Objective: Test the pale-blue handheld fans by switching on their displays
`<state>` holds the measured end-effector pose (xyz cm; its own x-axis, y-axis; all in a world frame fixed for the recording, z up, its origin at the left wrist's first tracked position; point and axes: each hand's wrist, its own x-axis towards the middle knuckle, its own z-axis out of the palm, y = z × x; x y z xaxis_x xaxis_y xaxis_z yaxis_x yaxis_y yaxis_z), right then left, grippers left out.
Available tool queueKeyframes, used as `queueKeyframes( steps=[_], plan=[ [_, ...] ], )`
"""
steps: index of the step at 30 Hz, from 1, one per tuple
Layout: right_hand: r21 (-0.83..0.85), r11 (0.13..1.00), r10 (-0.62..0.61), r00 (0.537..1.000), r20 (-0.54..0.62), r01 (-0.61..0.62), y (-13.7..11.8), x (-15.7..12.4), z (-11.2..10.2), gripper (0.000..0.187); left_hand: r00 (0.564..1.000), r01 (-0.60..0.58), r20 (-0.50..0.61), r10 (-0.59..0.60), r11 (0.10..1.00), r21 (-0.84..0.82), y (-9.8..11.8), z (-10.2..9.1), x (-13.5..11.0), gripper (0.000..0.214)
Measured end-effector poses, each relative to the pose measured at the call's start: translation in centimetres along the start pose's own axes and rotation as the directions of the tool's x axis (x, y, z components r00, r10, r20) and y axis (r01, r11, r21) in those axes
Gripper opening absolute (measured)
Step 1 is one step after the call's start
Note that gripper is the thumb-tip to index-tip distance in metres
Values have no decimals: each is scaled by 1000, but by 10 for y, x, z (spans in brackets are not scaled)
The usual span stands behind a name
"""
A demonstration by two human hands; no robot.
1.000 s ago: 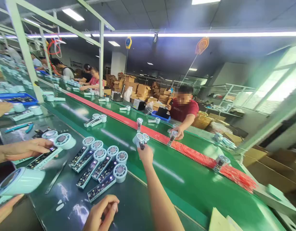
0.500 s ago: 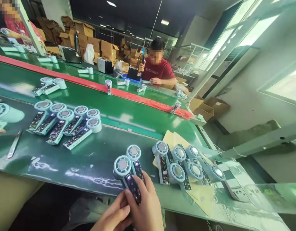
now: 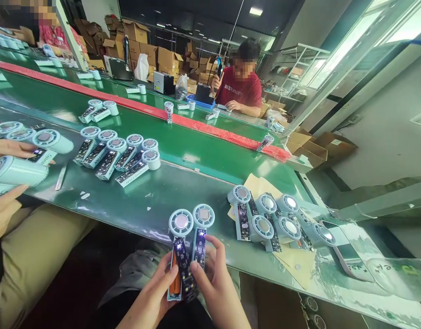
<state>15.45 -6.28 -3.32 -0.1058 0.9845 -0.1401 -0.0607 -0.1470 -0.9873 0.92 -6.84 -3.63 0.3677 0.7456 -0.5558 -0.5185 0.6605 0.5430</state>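
I hold two small handheld fan units side by side at the near edge of the dark green bench (image 3: pixel 155 192). My left hand (image 3: pixel 152 297) grips the left fan unit (image 3: pixel 179 249), whose open handle shows a circuit board and an orange battery. My right hand (image 3: pixel 217 288) grips the right fan unit (image 3: pixel 201 233), thumb on its lit board. Both round pale-blue fan heads point away from me over the bench edge. A cluster of several similar fan units (image 3: pixel 268 219) lies to the right on tan paper.
A row of several fan units (image 3: pixel 119 155) lies on the bench at left, beside a neighbouring person's hands (image 3: pixel 12 151) holding more. A green conveyor belt (image 3: pixel 210 151) with a red strip runs behind. A person in a red shirt (image 3: pixel 241 87) works opposite; cardboard boxes stand behind.
My right arm came back from the conveyor with two fan units. The view swung right and down, and both hands now hold the units close to me, spread side by side.
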Motion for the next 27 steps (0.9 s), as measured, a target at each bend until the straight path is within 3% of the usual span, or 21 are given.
queueKeyframes(
  steps=[3, 7, 9, 12, 14, 17, 19, 22, 27],
  plan=[
    [-37, 999, -25, 1000, -10, 24, 0, -1, 4, 43, 1000, 23, 9, -23, 999, -36, 0, 3, -1, 53],
    [-128, 992, -25, 997, -69, 16, -3, 11, 1, 38, 998, -34, -47, 35, 999, 19, 4, 6, 0, 45],
    [-249, 968, -35, 996, -87, 12, -5, 18, -2, 36, 996, -58, -60, 60, 998, 26, 8, 7, 1, 39],
    [-548, 837, -96, 989, -111, 20, -9, 25, -8, 34, 994, -79, -75, 79, 997, 4, 12, 6, 3, 34],
    [-697, 713, -217, 970, -108, 82, -12, 28, -12, 30, 993, -90, -79, 89, 996, -19, 13, 5, 5, 33],
    [-771, 573, -464, 885, -25, 279, -18, 32, -14, 23, 994, -94, -66, 92, 995, -36, 12, 2, 7, 30],
    [-759, 498, -547, 831, 101, 420, -24, 38, -11, 20, 995, -90, -47, 88, 995, -47, 12, 0, 8, 26],
    [-733, 417, -533, 798, 281, 537, -31, 48, -4, 19, 995, -97, -33, 95, 993, -63, 11, -1, 7, 21],
    [-739, 392, -505, 800, 324, 547, -28, 57, 8, 9, 996, -87, -8, 86, 995, -57, 14, 0, 3, 22]
  ],
)
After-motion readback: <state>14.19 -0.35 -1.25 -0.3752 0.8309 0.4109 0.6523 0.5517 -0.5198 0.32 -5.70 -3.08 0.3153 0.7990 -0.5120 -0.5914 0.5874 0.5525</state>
